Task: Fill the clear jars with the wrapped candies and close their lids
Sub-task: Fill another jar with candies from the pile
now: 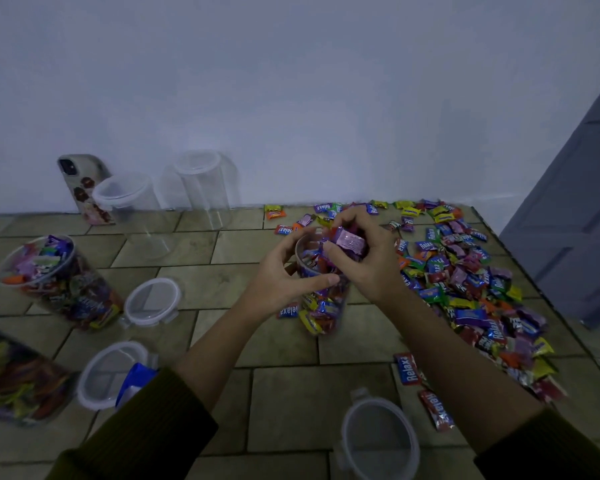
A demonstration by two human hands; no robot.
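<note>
A clear jar stands at the centre of the tiled surface, nearly full of wrapped candies. My left hand grips its upper wall. Over the jar's mouth, my right hand holds a handful of candies, mostly pink and purple wrappers. A large heap of loose wrapped candies spreads to the right. Two filled jars stand at the left, one further back and one at the frame's edge. Two empty clear jars stand near the wall, one on the left and one beside it.
Three lids lie on the tiles: one left of centre, one nearer with a blue packet on it, one at the front. A phone leans on the white wall. A grey door is at right.
</note>
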